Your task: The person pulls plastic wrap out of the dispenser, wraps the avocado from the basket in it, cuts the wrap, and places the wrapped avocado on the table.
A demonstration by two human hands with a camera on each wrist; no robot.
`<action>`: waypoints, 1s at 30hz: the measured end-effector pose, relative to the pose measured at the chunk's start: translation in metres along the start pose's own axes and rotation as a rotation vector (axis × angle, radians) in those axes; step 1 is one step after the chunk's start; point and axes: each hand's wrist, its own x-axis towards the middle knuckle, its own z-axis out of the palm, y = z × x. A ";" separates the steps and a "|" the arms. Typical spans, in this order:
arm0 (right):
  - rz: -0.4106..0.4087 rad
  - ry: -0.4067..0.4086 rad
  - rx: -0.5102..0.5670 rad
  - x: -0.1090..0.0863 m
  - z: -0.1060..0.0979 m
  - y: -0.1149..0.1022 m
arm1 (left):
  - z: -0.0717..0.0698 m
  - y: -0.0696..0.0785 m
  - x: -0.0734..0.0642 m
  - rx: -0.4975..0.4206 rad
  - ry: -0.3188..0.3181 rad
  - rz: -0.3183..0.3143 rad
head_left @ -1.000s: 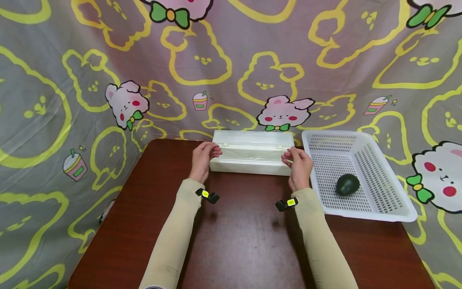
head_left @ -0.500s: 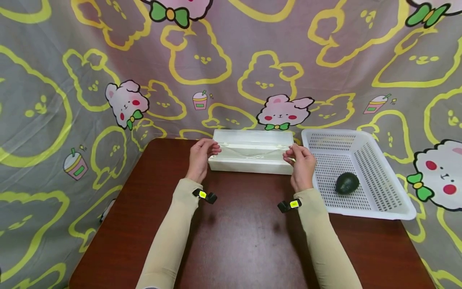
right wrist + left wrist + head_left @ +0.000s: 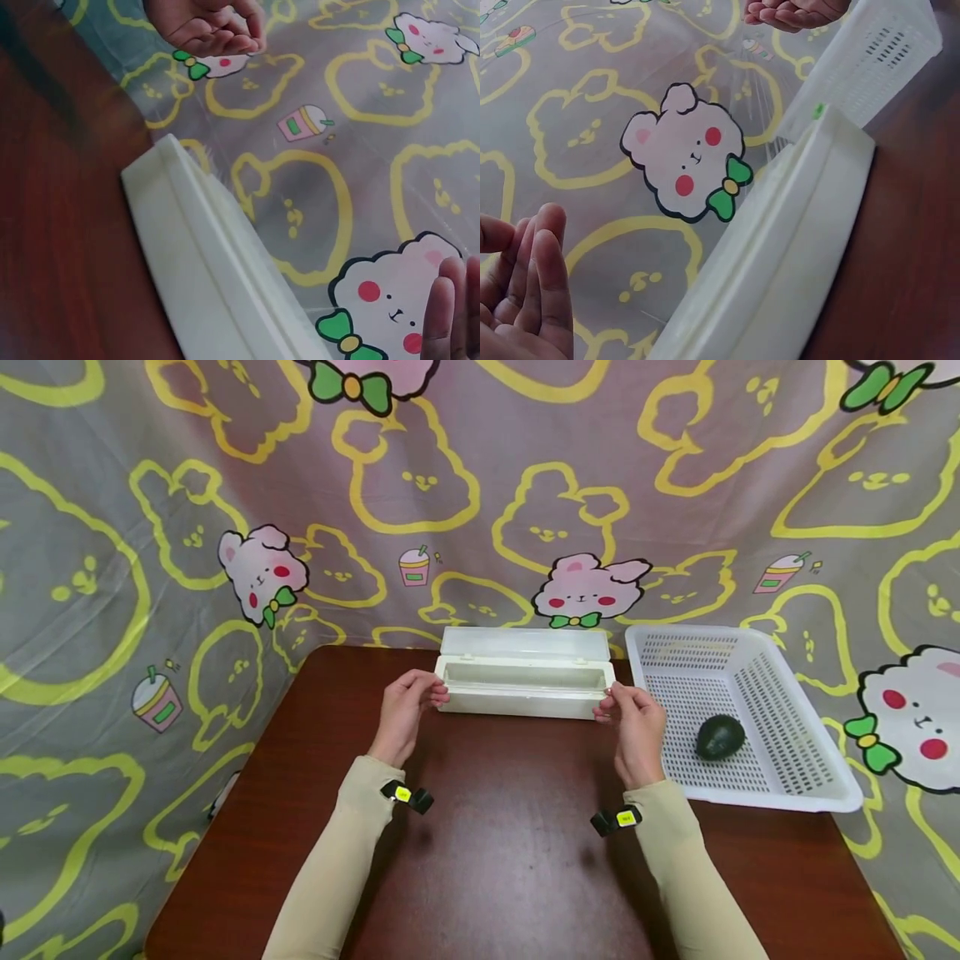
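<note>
A long white cling film dispenser (image 3: 525, 703) lies at the back of the table, its translucent lid (image 3: 525, 643) raised. My left hand (image 3: 403, 717) is near its left front corner, thumb and fingertips pinched together. Off the right front corner, my right hand (image 3: 637, 727) pinches in the same way. Between the two hands stretches clear cling film, barely visible from above; in the left wrist view the film (image 3: 759, 97) shows as shiny streaks rising from the dispenser's edge. Each hand holds one side of it.
To the right of the dispenser stands a white perforated plastic basket (image 3: 765, 802) with a dark green avocado (image 3: 720, 737) in it. A patterned curtain (image 3: 465, 468) hangs behind the dark brown table (image 3: 495, 843).
Both hands have drawn back toward the person and spread slightly apart, bringing the film forward past the dispenser's front. The sagging film edge seen over the trough no longer shows there.
</note>
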 end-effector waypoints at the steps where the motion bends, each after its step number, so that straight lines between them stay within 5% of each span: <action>1: 0.004 -0.002 -0.017 -0.003 -0.002 0.000 | -0.002 -0.001 -0.003 0.003 -0.003 -0.008; 17: 0.106 -0.052 -0.210 -0.042 -0.030 0.022 | -0.035 -0.015 -0.044 0.232 -0.081 -0.192; 30: 0.200 -0.098 -0.367 -0.056 -0.043 0.047 | -0.051 -0.034 -0.056 0.381 -0.215 -0.283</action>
